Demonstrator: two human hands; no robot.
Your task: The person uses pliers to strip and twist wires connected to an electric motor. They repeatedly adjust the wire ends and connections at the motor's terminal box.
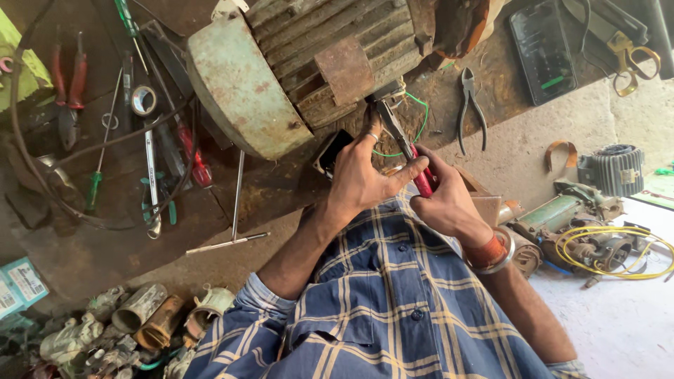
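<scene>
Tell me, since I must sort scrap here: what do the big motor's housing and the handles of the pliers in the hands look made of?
The motor housing looks like cast metal, probably iron: ribbed fins, flaking pale green paint and brown rust patches. The pliers, gripped by the right hand and steadied by the left hand, have dull grey metal jaws; their handles look sleeved in glossy red plastic or rubber.

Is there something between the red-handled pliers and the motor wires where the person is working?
Nothing visible does. The right hand holds the red-handled pliers, and their tip reaches the wires at the motor. The left hand lies beside the pliers, not before the tip. The green wire loops off sideways.
</scene>
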